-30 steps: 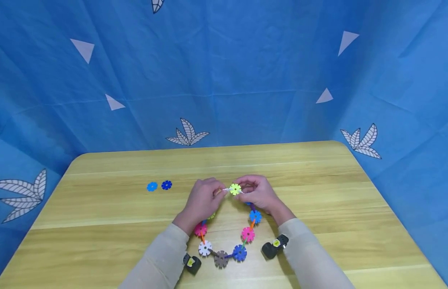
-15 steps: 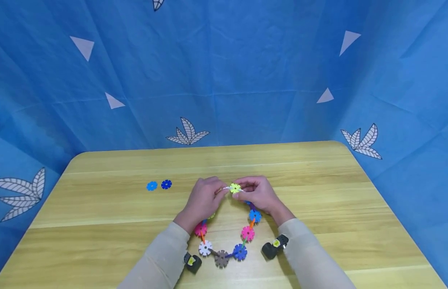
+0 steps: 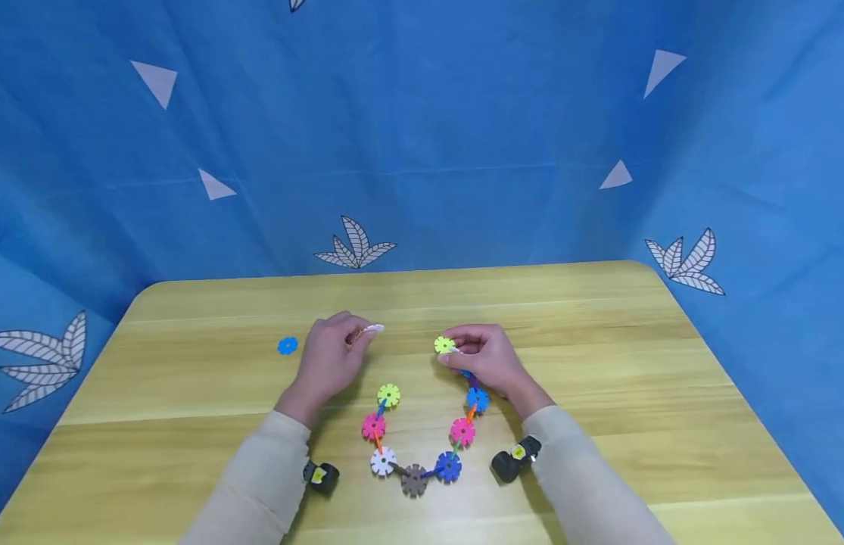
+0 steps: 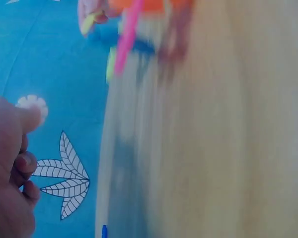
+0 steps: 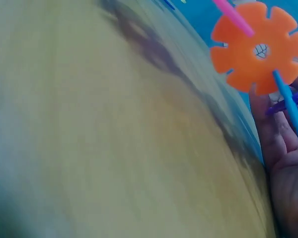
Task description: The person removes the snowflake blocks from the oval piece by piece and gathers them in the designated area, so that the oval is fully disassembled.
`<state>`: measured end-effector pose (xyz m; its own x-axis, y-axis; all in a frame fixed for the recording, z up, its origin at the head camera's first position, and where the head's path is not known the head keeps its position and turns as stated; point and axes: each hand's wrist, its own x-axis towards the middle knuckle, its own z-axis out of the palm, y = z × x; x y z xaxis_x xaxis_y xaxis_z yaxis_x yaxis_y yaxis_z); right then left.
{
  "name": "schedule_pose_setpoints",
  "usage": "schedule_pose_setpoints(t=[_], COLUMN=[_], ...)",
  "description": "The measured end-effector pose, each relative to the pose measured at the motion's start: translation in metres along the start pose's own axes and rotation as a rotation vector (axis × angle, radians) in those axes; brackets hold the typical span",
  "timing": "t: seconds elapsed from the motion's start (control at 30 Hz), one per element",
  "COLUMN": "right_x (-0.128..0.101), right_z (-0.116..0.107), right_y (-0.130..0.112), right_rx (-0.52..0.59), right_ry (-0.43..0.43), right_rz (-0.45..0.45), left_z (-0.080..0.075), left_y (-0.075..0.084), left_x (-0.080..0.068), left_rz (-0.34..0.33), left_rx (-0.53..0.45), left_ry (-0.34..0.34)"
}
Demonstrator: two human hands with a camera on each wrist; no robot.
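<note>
Holding: right hand (image 3: pixel 486 359) pinches a yellow-green disc (image 3: pixel 444 345) at one end of the chain (image 3: pixel 415 469).
Left hand (image 3: pixel 329 356): pinches a small white disc (image 3: pixel 374 328), apart from the chain.
Chain: a U of coloured discs on the table (image 3: pixel 599 393), its other end a green disc (image 3: pixel 389 394).
Loose piece: blue disc (image 3: pixel 288 346), left of the left hand.

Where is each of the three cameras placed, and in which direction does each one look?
Head: above, looking forward and down at the wooden table, the chain of coloured plastic flower discs, both sleeves, the left hand and the right hand.
Left wrist: beside that hand, looking along the table; the fingers pinch a white flower disc.
Right wrist: low by the palm, looking over the table at an orange flower disc.
Shared: table and chain.
</note>
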<state>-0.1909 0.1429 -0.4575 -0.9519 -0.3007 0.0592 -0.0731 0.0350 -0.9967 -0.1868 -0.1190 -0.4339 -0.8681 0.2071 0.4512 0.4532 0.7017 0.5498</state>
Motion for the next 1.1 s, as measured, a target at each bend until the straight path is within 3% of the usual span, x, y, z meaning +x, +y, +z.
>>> schedule_pose_setpoints(t=[0.17, 0.33, 0.57, 1.1], right_x=[-0.004, -0.004, -0.002, -0.001], right_z=[0.001, 0.003, 0.002, 0.002], right_y=[-0.005, -0.006, -0.008, -0.009], right_rx=[-0.053, -0.075, -0.074, -0.078], right_ry=[0.018, 0.026, 0.036, 0.043], right_rz=[0.019, 0.024, 0.024, 0.029], left_z=[0.002, -0.003, -0.024, -0.061], left_y=[-0.005, -0.02, -0.044, -0.083], left_x=[-0.01, -0.019, -0.028, -0.043], left_rz=[-0.072, -0.131, -0.18, -0.368], left_rx=[-0.093, -0.106, -0.08, 0.04], left_ry=[-0.075, 0.0, 0.068, 0.08])
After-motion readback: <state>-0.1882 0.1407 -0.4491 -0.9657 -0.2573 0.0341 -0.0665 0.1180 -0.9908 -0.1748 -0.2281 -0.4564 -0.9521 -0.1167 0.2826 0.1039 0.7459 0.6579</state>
